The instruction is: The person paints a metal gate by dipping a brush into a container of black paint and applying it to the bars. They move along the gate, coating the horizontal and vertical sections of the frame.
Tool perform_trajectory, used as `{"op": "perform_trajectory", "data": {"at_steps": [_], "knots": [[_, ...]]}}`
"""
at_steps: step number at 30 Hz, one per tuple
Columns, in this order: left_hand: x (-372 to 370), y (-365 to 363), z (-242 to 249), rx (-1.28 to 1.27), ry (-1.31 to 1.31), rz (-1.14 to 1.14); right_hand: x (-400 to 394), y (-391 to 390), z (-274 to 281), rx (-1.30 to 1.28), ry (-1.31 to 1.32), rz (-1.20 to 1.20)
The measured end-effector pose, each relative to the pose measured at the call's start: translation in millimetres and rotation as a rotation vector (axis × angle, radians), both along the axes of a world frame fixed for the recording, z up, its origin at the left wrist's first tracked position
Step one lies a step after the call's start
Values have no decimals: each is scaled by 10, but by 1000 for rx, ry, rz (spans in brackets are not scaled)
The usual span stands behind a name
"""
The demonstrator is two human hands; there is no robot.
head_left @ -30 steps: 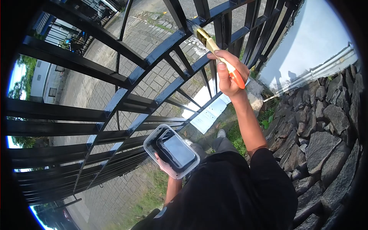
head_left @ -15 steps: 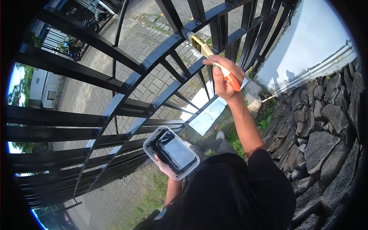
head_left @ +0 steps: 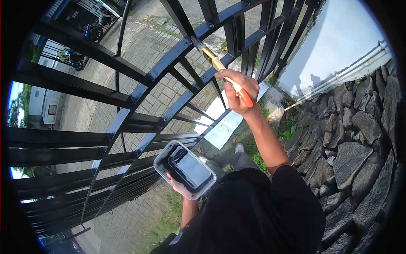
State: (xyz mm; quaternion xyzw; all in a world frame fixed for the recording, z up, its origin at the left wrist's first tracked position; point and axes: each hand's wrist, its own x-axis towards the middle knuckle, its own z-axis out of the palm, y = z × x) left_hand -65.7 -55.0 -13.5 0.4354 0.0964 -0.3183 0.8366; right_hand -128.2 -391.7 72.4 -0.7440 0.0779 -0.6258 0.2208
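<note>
My right hand [head_left: 239, 89] is closed around the handle of a paintbrush [head_left: 218, 65] with an orange end and a gold metal band. The bristles touch the curved rail of the black metal gate [head_left: 172, 58], beside an upright bar. Lower down, my left hand [head_left: 179, 186] holds a clear plastic container [head_left: 185, 170] from beneath, its fingers partly seen through the wall. Dark paint coats the inside of the container. Glossy patches show along the gate's rails.
Papers [head_left: 224, 129] lie on the ground below the gate, near my shoes [head_left: 239, 147]. A rough stone wall [head_left: 353, 163] rises at the right, with white pipes [head_left: 338, 78] and a white wall [head_left: 338, 40] above. Beyond the gate are paving [head_left: 97, 72] and a parked motorcycle [head_left: 95, 31].
The view has shifted slightly, and the gate appears a little further left. My right hand and the brush have moved left and slightly down in the picture, the bristles still at the rail.
</note>
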Motion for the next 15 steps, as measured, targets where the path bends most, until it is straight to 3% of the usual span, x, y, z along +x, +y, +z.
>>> {"op": "perform_trajectory", "data": {"at_steps": [8,15], "knots": [[-68,-167,177,-117,-8,-71,2,8,48,-24,-25,-17],[63,-20,-44,-20,-3,62,20,52,-80,-28,-45,-16]]}}
